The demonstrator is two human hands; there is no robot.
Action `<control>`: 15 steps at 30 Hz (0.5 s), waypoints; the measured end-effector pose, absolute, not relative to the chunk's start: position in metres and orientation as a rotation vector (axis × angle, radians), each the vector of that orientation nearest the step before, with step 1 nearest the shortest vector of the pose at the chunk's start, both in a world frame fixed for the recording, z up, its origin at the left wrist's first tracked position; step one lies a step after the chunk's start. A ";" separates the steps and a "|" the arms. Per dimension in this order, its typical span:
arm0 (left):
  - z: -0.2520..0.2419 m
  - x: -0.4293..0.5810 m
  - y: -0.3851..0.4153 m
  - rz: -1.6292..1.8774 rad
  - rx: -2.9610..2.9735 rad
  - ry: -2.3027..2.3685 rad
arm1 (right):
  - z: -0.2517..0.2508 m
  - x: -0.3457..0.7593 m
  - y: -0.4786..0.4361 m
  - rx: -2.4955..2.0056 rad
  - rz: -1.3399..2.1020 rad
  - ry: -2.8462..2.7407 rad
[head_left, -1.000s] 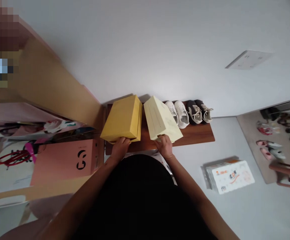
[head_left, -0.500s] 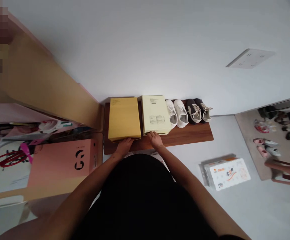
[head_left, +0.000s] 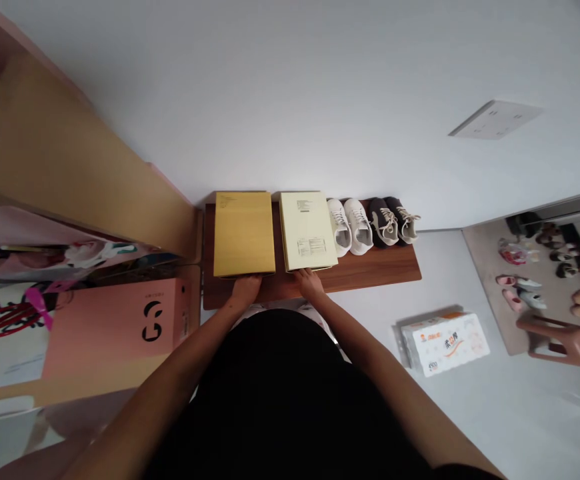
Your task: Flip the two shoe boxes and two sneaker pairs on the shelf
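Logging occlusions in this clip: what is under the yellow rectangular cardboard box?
Brown wooden board shows along the left, right and near sides of the yellow box. The part directly beneath is covered, so anything there cannot be seen.

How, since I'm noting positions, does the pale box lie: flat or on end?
Flat or nearly so: the pale box shows mostly its broad printed face. The right hand is at its near edge; slight lifting cannot be told.

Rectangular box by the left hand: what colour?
The rectangular box is mustard yellow, clearest in the head view.
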State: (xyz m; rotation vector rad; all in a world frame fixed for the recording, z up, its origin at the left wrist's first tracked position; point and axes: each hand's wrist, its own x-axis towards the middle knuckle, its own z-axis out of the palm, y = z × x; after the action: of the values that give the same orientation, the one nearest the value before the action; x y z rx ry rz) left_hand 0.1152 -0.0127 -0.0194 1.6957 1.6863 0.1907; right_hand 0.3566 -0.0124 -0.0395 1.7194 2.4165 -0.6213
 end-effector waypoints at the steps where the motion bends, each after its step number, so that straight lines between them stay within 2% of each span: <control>1: -0.018 0.119 -0.015 0.079 1.807 1.694 | -0.043 0.356 -0.014 1.734 -0.645 2.440; 4: -0.011 0.125 -0.025 -0.192 2.080 1.698 | -0.052 0.356 -0.023 1.810 -0.715 2.533; 9: 0.000 0.120 -0.039 -0.332 2.160 1.769 | -0.056 0.377 -0.051 2.166 -0.753 2.598; 12: 0.008 0.126 -0.041 -0.258 2.058 1.822 | -0.048 0.414 -0.061 2.588 -0.662 2.503; 15: 0.019 0.160 -0.033 -0.003 1.940 1.651 | -0.037 0.461 -0.052 2.981 -0.552 2.259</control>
State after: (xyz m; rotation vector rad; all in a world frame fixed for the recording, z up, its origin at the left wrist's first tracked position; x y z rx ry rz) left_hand 0.1598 -0.0329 0.0190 1.9399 1.6514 -0.0028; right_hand 0.4606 -0.0516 -0.0367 2.9811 2.2588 -0.5519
